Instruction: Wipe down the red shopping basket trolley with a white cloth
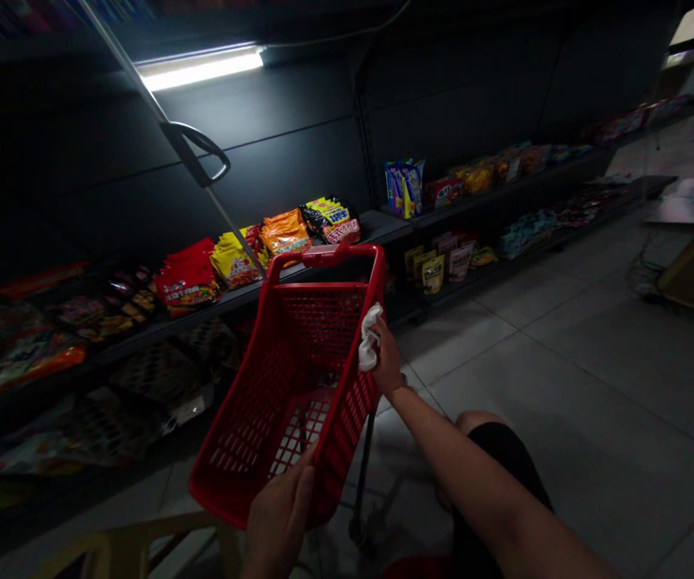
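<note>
A red plastic shopping cart [334, 402] with a lattice basket stands right before me, its inside showing only the slotted floor and walls. My left hand [280, 511] is closed on the near rim, with some fingers hidden by the rim. A crumpled white tissue or cloth [369, 342] is in my right hand [388, 362], which presses it to the right rim of the basket, below the red handle. The fingers of that hand are partly hidden behind the cloth.
Dark shelves hold red snack packs [186, 277], orange packs [285, 231] and blue packs [405, 189]. A metal pole with a black handle [195, 153] slants in front of them. A yellowish stool [135, 539] is at lower left. Grey floor tiles [564, 362] extend right.
</note>
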`<state>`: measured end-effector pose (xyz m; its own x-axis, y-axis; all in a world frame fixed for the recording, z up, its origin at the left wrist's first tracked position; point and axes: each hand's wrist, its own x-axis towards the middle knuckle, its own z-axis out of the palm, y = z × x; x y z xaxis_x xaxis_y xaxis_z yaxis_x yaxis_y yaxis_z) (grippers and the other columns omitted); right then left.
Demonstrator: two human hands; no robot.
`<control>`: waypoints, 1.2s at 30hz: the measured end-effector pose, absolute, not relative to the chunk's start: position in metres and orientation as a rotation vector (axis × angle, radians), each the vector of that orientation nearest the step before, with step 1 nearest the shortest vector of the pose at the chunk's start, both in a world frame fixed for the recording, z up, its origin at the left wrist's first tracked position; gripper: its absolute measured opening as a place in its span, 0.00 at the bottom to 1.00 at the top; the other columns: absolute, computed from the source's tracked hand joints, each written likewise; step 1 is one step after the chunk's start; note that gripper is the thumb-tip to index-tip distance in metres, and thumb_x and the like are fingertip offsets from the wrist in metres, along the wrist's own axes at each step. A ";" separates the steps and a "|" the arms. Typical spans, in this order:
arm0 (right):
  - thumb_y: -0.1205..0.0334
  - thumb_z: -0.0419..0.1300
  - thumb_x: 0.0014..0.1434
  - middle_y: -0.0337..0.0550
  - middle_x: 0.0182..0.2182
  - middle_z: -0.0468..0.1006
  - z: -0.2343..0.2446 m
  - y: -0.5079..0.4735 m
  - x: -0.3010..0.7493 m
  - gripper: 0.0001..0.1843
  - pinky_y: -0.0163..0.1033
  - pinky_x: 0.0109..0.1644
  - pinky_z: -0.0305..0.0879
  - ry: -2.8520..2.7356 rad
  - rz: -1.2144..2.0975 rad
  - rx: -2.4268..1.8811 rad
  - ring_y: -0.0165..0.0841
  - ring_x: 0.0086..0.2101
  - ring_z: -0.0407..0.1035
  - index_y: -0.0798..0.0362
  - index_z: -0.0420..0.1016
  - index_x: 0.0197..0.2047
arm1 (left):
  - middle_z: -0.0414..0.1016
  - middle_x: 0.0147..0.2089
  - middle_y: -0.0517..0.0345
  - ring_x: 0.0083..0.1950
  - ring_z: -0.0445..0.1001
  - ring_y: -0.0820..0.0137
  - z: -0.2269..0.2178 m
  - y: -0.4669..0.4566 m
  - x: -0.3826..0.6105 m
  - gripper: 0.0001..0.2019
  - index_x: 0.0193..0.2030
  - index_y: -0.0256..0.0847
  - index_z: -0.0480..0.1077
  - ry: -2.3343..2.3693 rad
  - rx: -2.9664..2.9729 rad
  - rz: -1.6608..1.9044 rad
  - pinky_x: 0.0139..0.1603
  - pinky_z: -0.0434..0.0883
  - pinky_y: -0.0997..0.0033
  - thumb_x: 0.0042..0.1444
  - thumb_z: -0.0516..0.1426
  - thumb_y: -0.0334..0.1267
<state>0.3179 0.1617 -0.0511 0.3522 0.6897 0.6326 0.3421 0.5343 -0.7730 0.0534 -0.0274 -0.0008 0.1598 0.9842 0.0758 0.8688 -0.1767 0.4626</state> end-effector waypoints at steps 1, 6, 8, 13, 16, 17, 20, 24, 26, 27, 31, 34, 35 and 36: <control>0.61 0.58 0.59 0.49 0.59 0.71 -0.058 0.161 0.319 0.22 0.52 0.65 0.58 -1.220 0.297 -1.085 0.42 0.60 0.63 0.50 0.69 0.57 | 0.80 0.56 0.58 0.50 0.81 0.65 0.000 -0.027 0.054 0.23 0.63 0.52 0.70 1.775 2.137 0.526 0.49 0.76 0.67 0.68 0.43 0.49; 0.64 0.56 0.56 0.48 0.49 0.77 -0.065 0.173 0.330 0.16 0.50 0.59 0.62 -1.122 0.366 -1.175 0.41 0.51 0.68 0.52 0.74 0.48 | 0.81 0.54 0.56 0.48 0.82 0.64 0.005 -0.029 0.061 0.24 0.65 0.51 0.68 1.767 2.134 0.523 0.49 0.75 0.67 0.69 0.42 0.49; 0.63 0.55 0.56 0.48 0.48 0.76 -0.056 0.174 0.324 0.17 0.48 0.56 0.64 -1.084 0.394 -1.186 0.39 0.48 0.69 0.53 0.72 0.49 | 0.80 0.56 0.55 0.50 0.81 0.64 0.008 -0.029 0.065 0.25 0.64 0.50 0.70 1.764 2.113 0.527 0.51 0.74 0.67 0.69 0.42 0.49; 0.60 0.58 0.58 0.47 0.47 0.72 -0.047 0.105 0.267 0.18 0.46 0.53 0.65 -1.051 0.469 -1.167 0.38 0.47 0.67 0.52 0.68 0.52 | 0.80 0.56 0.57 0.54 0.79 0.64 0.013 -0.030 0.071 0.26 0.64 0.51 0.70 1.767 2.051 0.554 0.53 0.74 0.67 0.69 0.39 0.48; 0.60 0.58 0.59 0.51 0.55 0.67 -0.063 0.038 0.229 0.17 0.49 0.57 0.63 -1.131 0.528 -1.073 0.42 0.55 0.63 0.50 0.68 0.51 | 0.81 0.54 0.57 0.53 0.80 0.64 0.011 -0.029 0.067 0.26 0.64 0.52 0.69 1.761 2.040 0.544 0.51 0.74 0.67 0.69 0.38 0.47; 0.60 0.57 0.60 0.51 0.56 0.66 -0.069 0.022 0.222 0.14 0.50 0.59 0.61 -1.184 0.544 -1.041 0.42 0.57 0.62 0.49 0.68 0.50 | 0.81 0.54 0.57 0.53 0.80 0.64 0.010 -0.028 0.065 0.26 0.64 0.52 0.69 1.749 2.045 0.536 0.51 0.74 0.67 0.69 0.38 0.47; 0.58 0.53 0.62 0.48 0.53 0.68 -0.079 0.016 0.223 0.10 0.51 0.60 0.60 -1.282 0.533 -0.984 0.42 0.56 0.62 0.48 0.68 0.46 | 0.79 0.56 0.59 0.56 0.79 0.65 0.009 -0.028 0.061 0.25 0.65 0.53 0.68 1.756 2.045 0.515 0.51 0.75 0.67 0.69 0.39 0.46; 0.58 0.51 0.59 0.47 0.47 0.72 -0.080 0.081 0.268 0.12 0.51 0.59 0.60 -1.090 0.448 -1.155 0.42 0.51 0.65 0.50 0.68 0.45 | 0.76 0.60 0.58 0.59 0.76 0.65 0.009 -0.029 0.064 0.26 0.65 0.50 0.68 1.745 2.065 0.526 0.57 0.72 0.66 0.69 0.38 0.47; 0.61 0.52 0.55 0.48 0.43 0.74 -0.083 0.117 0.293 0.13 0.52 0.58 0.60 -0.958 0.456 -1.264 0.43 0.49 0.66 0.51 0.69 0.44 | 0.76 0.61 0.58 0.59 0.76 0.66 0.010 -0.030 0.068 0.26 0.64 0.48 0.69 1.736 2.072 0.554 0.59 0.71 0.67 0.69 0.39 0.47; 0.63 0.52 0.53 0.47 0.42 0.74 -0.085 0.131 0.304 0.15 0.52 0.57 0.62 -0.914 0.467 -1.296 0.42 0.48 0.67 0.52 0.69 0.44 | 0.76 0.60 0.58 0.59 0.76 0.66 0.011 -0.031 0.070 0.26 0.63 0.48 0.70 1.742 2.066 0.567 0.59 0.71 0.67 0.69 0.39 0.47; 0.67 0.50 0.50 0.48 0.43 0.75 -0.083 0.156 0.320 0.24 0.48 0.54 0.66 -0.831 0.496 -1.309 0.40 0.45 0.70 0.55 0.67 0.51 | 0.77 0.59 0.60 0.59 0.77 0.66 0.013 -0.032 0.076 0.25 0.63 0.50 0.70 1.758 2.030 0.592 0.58 0.72 0.66 0.69 0.40 0.47; 0.68 0.52 0.50 0.49 0.53 0.74 -0.070 0.147 0.306 0.31 0.46 0.58 0.65 -0.887 0.508 -1.242 0.38 0.51 0.69 0.53 0.65 0.59 | 0.77 0.60 0.60 0.59 0.76 0.66 0.015 -0.031 0.077 0.25 0.64 0.51 0.69 1.751 2.001 0.575 0.59 0.71 0.66 0.70 0.39 0.47; 0.67 0.54 0.51 0.49 0.55 0.73 -0.066 0.142 0.300 0.31 0.45 0.60 0.63 -0.927 0.511 -1.213 0.38 0.53 0.68 0.52 0.65 0.60 | 0.77 0.60 0.59 0.59 0.76 0.66 0.016 -0.031 0.077 0.26 0.63 0.50 0.70 1.754 1.989 0.576 0.59 0.71 0.66 0.70 0.39 0.47; 0.66 0.56 0.52 0.48 0.55 0.73 -0.063 0.136 0.294 0.30 0.45 0.61 0.62 -0.972 0.514 -1.184 0.38 0.54 0.67 0.50 0.66 0.60 | 0.77 0.60 0.59 0.59 0.76 0.66 0.016 -0.031 0.077 0.26 0.63 0.50 0.70 1.762 1.976 0.581 0.59 0.70 0.66 0.69 0.39 0.47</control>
